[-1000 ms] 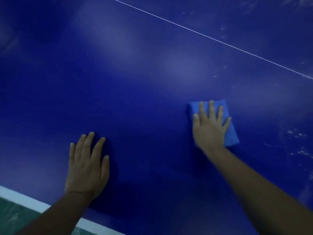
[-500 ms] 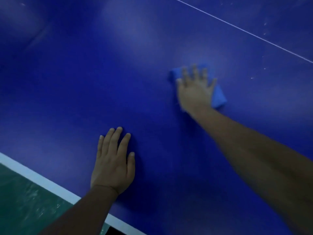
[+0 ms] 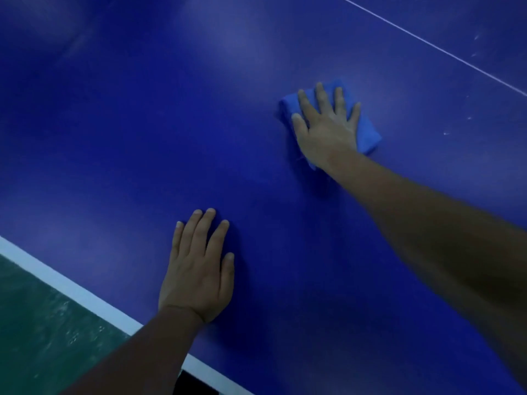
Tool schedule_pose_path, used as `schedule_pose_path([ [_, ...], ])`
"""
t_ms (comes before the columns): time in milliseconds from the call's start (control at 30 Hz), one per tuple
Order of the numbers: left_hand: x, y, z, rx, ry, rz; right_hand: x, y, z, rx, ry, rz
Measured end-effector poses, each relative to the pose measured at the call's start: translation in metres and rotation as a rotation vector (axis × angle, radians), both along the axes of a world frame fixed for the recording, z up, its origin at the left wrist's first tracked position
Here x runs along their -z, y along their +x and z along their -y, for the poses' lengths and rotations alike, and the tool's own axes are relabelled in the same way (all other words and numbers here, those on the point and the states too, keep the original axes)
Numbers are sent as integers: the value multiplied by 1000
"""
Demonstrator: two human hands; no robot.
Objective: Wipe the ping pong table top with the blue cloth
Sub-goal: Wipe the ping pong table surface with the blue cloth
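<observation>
Fingers of the right hand [image 3: 328,132] are lying straight and spread, pressing flat down on the folded blue cloth [image 3: 368,135], which is sitting on the dark blue ping pong table top [image 3: 142,124]. Most of the cloth is hiding under the palm; a corner is poking out beyond the fingertips on the thumb side, and a wider strip is showing past the little finger. The right forearm is stretching in from the lower right. Nearer the person than the cloth, and well apart from it, the left hand [image 3: 199,269] is resting palm-down on the bare table top, its fingers straight and lying close together, holding nothing. Just behind that hand's wrist, the white edge line [image 3: 71,292] of the table top is running diagonally, with a green floor [image 3: 37,332] showing beyond it. Farther from the person than the cloth, a thin white line [image 3: 445,51] is crossing the table top at a slant, and a few pale specks [image 3: 446,133] are dotting the surface beside it.
</observation>
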State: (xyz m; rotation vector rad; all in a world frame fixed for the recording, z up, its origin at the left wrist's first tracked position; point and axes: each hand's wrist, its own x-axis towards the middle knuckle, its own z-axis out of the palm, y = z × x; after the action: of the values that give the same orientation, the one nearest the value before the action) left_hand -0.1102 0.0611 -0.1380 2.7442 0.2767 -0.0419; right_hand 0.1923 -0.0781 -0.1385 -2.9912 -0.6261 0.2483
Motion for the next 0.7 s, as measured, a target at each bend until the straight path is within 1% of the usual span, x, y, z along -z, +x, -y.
schedule_pose_path([
  [33, 0, 0, 0, -14, -28, 17, 0, -13, -5, -121, -9, 39],
  [67, 0, 0, 0, -30, -58, 36, 2, -36, -5, -297, -5, 72],
  [133, 0, 0, -1, -45, -90, 66, 6, -97, 20, -750, 32, 80],
  [167, 0, 0, -1, -43, -92, 73, 8, -126, 44, -962, 36, 51],
  [200, -1, 0, -1, -38, -87, 74, 9, -141, 68, -1111, 37, 22],
  [233, -1, 0, -1, -31, -81, 70, 8, -140, 88, -1189, 39, 10],
  [267, -1, 0, -1, -25, -77, 63, 5, -125, 99, -1186, 33, 20],
  [300, -2, 0, -1, -22, -72, 54, 5, -101, 105, -1094, 14, 53],
  [333, -2, 0, -1, -19, -68, 46, 4, -71, 105, -911, -10, 77],
  [400, -1, 0, -2, -13, -60, 34, -2, -13, 98, -420, -46, 56],
  [433, -1, 0, -2, -13, -57, 30, -5, 9, 93, -211, -35, 42],
  [467, -1, 0, -1, -12, -56, 27, -7, 22, 85, -62, -12, 31],
  [500, -1, -1, -1, -11, -59, 25, -8, 26, 74, 13, 4, 24],
  [533, -1, -1, -1, -14, -68, 23, -7, 20, 59, 19, 2, 20],
  [567, -1, -1, -1, -21, -81, 21, -5, 6, 45, -40, -6, 34],
  [633, -1, -1, -1, -29, -104, 23, 2, -49, 28, -299, -10, 103],
  [700, -2, -2, -1, -27, -111, 36, 6, -129, 43, -616, 23, 103],
])
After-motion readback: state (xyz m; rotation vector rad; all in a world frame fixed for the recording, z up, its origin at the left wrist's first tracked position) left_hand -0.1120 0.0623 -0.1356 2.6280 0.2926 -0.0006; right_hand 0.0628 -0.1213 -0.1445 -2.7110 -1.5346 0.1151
